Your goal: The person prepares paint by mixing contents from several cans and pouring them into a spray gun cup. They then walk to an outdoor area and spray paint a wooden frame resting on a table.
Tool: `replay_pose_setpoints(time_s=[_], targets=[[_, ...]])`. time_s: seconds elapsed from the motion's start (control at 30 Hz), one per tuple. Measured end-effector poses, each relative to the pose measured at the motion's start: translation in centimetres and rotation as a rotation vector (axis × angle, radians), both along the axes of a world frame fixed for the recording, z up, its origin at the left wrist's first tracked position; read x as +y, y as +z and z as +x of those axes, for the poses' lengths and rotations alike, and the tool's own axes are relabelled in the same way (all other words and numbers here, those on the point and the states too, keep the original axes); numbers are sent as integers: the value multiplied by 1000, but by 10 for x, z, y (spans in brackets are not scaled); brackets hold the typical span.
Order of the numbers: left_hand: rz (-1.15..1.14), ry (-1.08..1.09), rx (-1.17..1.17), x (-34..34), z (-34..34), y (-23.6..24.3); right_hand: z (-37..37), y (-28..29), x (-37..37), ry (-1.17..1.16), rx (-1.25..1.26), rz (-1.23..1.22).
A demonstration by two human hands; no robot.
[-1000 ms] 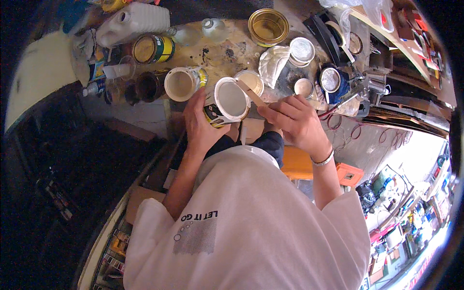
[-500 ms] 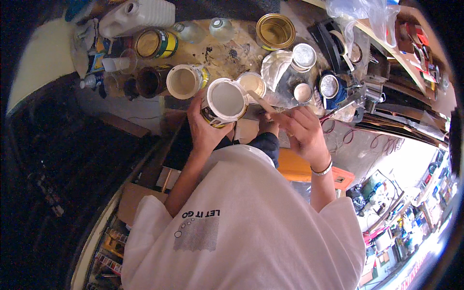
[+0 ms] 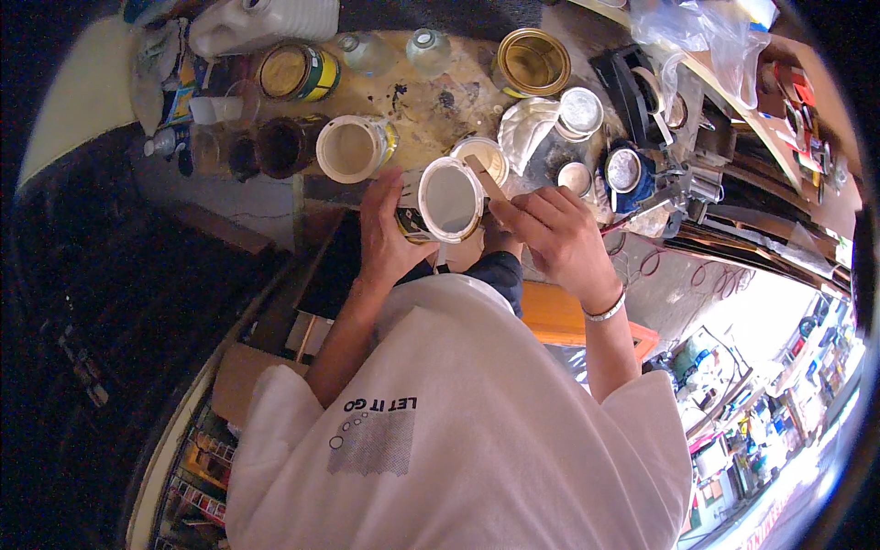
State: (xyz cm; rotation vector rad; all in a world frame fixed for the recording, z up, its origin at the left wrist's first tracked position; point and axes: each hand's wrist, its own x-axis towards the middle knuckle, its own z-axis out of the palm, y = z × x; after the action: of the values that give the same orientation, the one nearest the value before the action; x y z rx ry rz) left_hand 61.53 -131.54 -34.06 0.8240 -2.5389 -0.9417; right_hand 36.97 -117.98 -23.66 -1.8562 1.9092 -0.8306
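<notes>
My left hand [image 3: 385, 234] is wrapped round the side of a paint can [image 3: 417, 223] with a white-smeared rim. The can is tilted to the right, and pale grey-white paint [image 3: 451, 202] shows inside. In my right hand [image 3: 557, 238] a flat wooden stick [image 3: 484, 179] is pinched, its tip by the right edge of the can's rim. Behind that tip, partly covered, stands a can of cream paint [image 3: 486, 158]. Left of the held can is another open can of beige paint [image 3: 353, 149].
Along the bench [image 3: 431, 101] stand a brass-coloured empty can [image 3: 532, 62], a yellow-green can [image 3: 298, 71], clear bottles [image 3: 428, 52] and a white jug [image 3: 266, 26]. At right are a folded cloth [image 3: 528, 133], small paint cups [image 3: 580, 113] and a black tool box [image 3: 632, 96].
The held can has moved slightly right and tips more to the right. My right hand has come closer, bringing the wooden stick to the can's rim.
</notes>
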Motion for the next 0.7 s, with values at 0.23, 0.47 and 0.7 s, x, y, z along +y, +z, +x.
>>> replay_pose_setpoints(time_s=[0.23, 0.47, 0.7], targets=[[52, 73, 19, 5, -1, -7, 5, -5, 11, -8, -54, 110], [200, 304, 229, 32, 5, -43, 5, 1, 22, -57, -65, 145], [75, 404, 330, 61, 13, -62, 7, -50, -11, -267, -18, 74]])
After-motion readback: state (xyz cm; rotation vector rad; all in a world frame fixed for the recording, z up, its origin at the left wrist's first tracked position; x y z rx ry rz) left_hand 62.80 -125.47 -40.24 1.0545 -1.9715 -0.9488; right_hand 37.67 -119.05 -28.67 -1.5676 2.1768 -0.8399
